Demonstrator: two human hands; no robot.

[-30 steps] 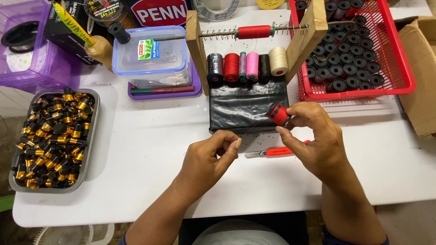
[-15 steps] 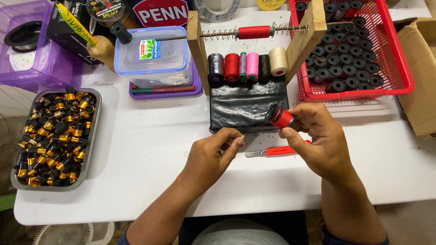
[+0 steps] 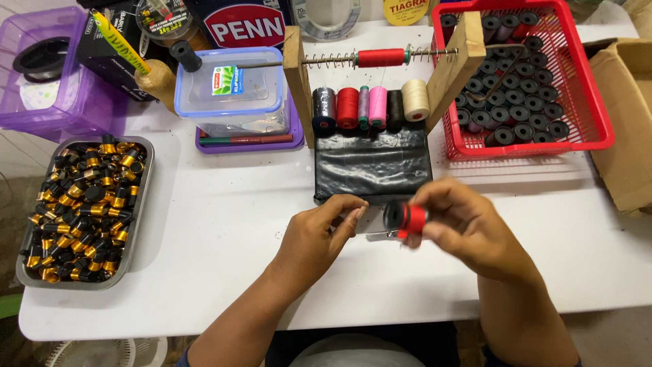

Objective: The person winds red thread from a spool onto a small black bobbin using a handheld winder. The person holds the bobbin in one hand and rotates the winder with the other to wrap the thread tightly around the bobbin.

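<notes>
Head view: white table; red basket far right, metal tray left. Right hand pinches red-wrapped black spool, near centre. Left hand beside it, fingertips closed; contents indiscernible.

We note a smooth, matt white bench. The small spool in our right hand has a matt black plastic-looking end and a red wrapped body. The black pad is glossy and wrinkled, like plastic film. The frame is bare, unpainted wood carrying a metal rod and spring. The red basket is glossy moulded plastic. The tray is dull grey metal, holding parts with a shiny gold and black finish. The box is matt brown cardboard.
</notes>
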